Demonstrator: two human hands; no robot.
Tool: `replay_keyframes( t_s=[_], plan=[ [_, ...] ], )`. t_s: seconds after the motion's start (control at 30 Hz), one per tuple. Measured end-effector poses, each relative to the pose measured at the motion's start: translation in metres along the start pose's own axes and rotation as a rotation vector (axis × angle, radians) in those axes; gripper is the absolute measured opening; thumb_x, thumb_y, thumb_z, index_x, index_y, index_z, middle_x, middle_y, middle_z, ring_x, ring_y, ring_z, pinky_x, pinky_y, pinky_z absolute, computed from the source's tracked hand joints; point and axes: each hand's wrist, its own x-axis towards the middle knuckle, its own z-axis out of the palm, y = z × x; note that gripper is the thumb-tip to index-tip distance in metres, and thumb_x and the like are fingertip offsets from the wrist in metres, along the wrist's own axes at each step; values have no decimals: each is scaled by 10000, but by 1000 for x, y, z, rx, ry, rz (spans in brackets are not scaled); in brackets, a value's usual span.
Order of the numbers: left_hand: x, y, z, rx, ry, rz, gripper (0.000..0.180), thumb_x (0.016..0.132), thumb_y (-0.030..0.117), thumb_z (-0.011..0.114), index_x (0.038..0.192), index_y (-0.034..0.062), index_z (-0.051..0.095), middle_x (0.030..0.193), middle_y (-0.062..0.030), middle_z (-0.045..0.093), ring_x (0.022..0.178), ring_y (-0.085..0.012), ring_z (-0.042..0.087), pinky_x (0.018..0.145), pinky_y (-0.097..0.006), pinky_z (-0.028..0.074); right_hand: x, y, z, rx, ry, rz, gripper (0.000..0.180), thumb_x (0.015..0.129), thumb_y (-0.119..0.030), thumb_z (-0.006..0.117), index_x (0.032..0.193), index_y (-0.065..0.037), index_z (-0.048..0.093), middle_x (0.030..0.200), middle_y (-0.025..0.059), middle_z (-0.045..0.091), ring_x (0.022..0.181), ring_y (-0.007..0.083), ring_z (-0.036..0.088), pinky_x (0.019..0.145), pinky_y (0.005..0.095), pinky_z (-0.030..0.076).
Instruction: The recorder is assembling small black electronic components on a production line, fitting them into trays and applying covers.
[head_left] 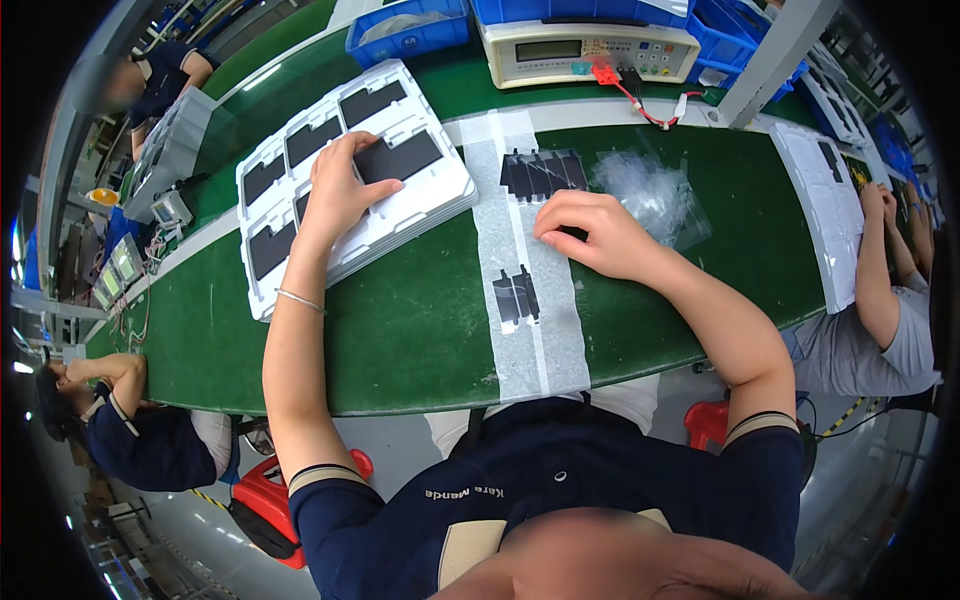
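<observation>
My left hand (345, 188) rests over a stack of white plastic trays (445, 185), its thumb and fingers apart. They straddle the left end of a flat black rectangular piece (408, 155) in one of the top tray's pockets. Over the pale strip on the table, my right hand (598, 232) is curled, thumb near the fingertips; whatever is between them, if anything, cannot be made out. Just beyond it lies a row of dark strips (543, 174). Closer to me is a smaller group of dark strips (516, 296) on the same pale strip (555, 350).
Clear plastic film pieces (650, 195) lie heaped right of the dark strips. At the back stand a bench meter (590, 55) with red and black leads and a blue bin (410, 32). A grey post (775, 65) rises back right. Other people sit at both sides, beside another white tray (815, 215).
</observation>
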Motion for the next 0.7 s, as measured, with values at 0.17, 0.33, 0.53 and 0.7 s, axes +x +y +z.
replay_keyframes(
  t_s=[0.17, 0.33, 0.53, 0.7],
  plan=[
    [-8, 23, 5, -136, 334, 76, 505, 605, 50, 759, 1064, 46, 547, 976, -101, 596, 789, -165, 560, 666, -254, 464, -3, 0, 0, 25, 28, 7, 90, 763, -67, 592, 833, -15, 614, 860, 82, 600, 802, 237, 583, 703, 317, 471],
    [-35, 49, 4, -488, 313, -74, 334, 697, 29, 716, 1003, 24, 581, 836, -40, 608, 685, -67, 531, 599, -209, 456, -2, -11, -2, -188, 228, -95, 268, 733, -87, 636, 989, -27, 589, 980, 100, 569, 906, 248, 553, 741, 325, 462],
    [-82, 118, 13, -1330, -90, -149, 265, 728, -62, 654, 957, -27, 527, 920, -86, 585, 865, -132, 574, 712, -253, 512, -11, -42, 4, 129, 196, 77, 367, 721, -180, 702, 1037, -60, 561, 874, 82, 584, 735, 179, 573, 575, 264, 442],
    [-89, 120, 17, -1345, -218, -71, 140, 833, 28, 573, 944, -53, 548, 877, -95, 593, 786, -114, 592, 638, -230, 507, -16, -45, 10, 147, 163, 101, 198, 741, -184, 687, 850, -47, 594, 641, 44, 584, 527, 160, 544, 474, 255, 414]
  ],
)
